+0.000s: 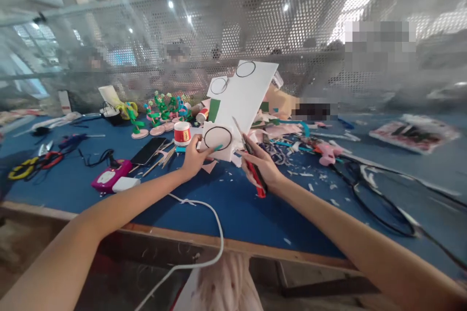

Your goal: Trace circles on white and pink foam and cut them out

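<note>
Presently, the left hand [193,158] grips the circle-marked white sheet [246,95], held above the blue bench [277,223]; the right hand [264,167] is closed around the red-handled cutting tool [260,187], blade overlapping the sheet, contact undeterminable.

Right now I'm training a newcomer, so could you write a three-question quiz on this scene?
1. Which hand holds the red-handled tool?
2. True or false: the white card held in the left hand is blank.
3. The purple device lies: A) between the hands; B) left of the left hand; C) right of the right hand.

Key: 1. The right; 2. False, black circles are drawn on it; 3. B.
</note>
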